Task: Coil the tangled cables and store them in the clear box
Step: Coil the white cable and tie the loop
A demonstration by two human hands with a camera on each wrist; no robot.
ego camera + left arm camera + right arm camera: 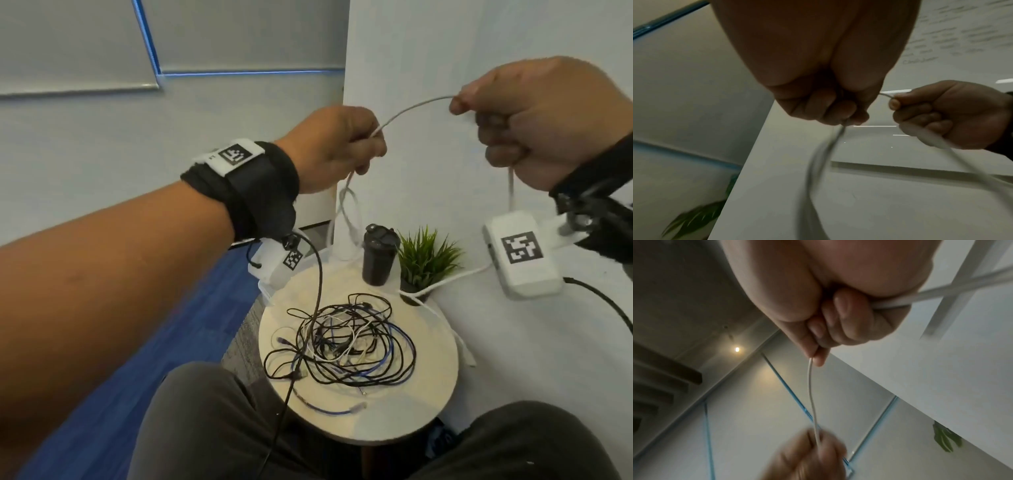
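1. Head view: both hands are raised above the table (442,387), each closed around one white cable (411,107) that arches between them.
2. Left hand (337,147): fingers curled into a fist, thumb and forefinger pinching the cable; loops of the same cable hang below the fist (347,205).
3. Left wrist view: the left hand (828,97) has its fingers (838,110) folded tight, and the blurred cable (826,154) drops from under them.
4. Right hand (544,123): fingers curled shut, thumb tip pressing the cable against the forefinger; the cable leaves the bottom of the fist and hangs down.
5. Right wrist view: the right hand (828,318) has its fingers (846,308) closed on the cable (810,394), which runs from the pinch to the blurred left hand (809,456).
6. Below the hands, well apart from them, a tangle (342,339) of black, white and blue cables lies on the round table.
7. Behind the tangle stand a black cup (378,255) and a small green plant (426,260), side by side, under the gap between the fists.
8. A white cord (445,281) crosses the table edge beside the plant.
9. I cannot pick out the clear box in any view.
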